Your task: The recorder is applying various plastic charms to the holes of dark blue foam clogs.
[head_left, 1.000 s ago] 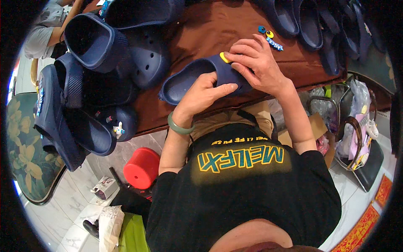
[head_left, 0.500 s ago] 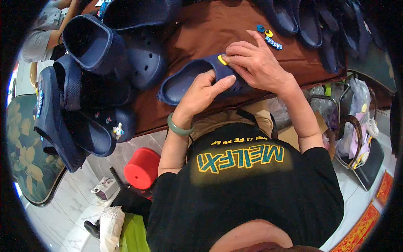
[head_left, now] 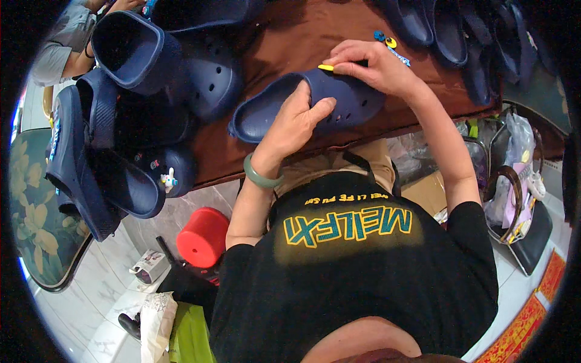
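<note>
A navy blue clog [head_left: 357, 100] lies on the brown cloth in front of me, its toe toward the right. My left hand [head_left: 296, 118] grips it at the foot opening, fingers hidden inside and thumb resting on top. My right hand [head_left: 369, 65] pinches a small yellow shoe charm [head_left: 327, 68] at the clog's far edge. Whether the charm touches the clog I cannot tell. Just beyond the right hand lie a dark blue charm [head_left: 379, 35], a yellow and black round charm [head_left: 391, 43] and a blue lettered charm [head_left: 400, 58], partly covered by that hand.
Navy clogs [head_left: 130, 54] are piled at the left, one bearing a white figure charm [head_left: 169, 179]. More clogs [head_left: 451, 36] line the far right of the brown cloth [head_left: 290, 36]. A red stool [head_left: 203, 237] stands below. Another person's arm [head_left: 75, 63] shows at far left.
My right hand has drawn slightly back from the clog's upper, and the yellow charm now sits at its far edge, seen edge-on. The clog has turned somewhat, showing more of its toe.
</note>
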Demonstrator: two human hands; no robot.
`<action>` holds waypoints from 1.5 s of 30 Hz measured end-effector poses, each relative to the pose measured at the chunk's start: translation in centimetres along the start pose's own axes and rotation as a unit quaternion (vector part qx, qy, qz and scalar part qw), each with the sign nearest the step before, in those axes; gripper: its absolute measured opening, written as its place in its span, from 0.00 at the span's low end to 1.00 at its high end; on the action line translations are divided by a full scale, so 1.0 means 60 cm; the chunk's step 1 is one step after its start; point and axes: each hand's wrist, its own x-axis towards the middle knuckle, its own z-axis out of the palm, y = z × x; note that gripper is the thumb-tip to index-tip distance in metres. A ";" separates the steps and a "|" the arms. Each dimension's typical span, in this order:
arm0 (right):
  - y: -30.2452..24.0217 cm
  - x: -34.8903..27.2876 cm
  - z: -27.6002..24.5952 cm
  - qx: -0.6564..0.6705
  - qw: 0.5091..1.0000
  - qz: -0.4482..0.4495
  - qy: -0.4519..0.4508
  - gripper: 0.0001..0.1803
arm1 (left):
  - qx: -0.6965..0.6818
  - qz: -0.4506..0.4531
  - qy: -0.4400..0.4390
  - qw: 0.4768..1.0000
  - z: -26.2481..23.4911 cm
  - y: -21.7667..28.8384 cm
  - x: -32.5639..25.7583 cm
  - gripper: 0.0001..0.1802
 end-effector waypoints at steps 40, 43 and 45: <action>-0.064 0.005 0.002 -0.326 0.938 -0.116 -0.029 0.12 | -0.102 -0.003 -0.039 0.994 -0.006 -0.004 -0.008 0.13; -0.033 0.028 -0.020 -0.182 0.978 -0.086 -0.049 0.14 | -0.101 0.003 -0.040 0.994 -0.001 -0.001 -0.006 0.14; -0.040 0.044 -0.026 -0.089 0.991 0.015 -0.095 0.16 | -0.095 0.002 -0.029 0.995 -0.001 0.002 -0.007 0.16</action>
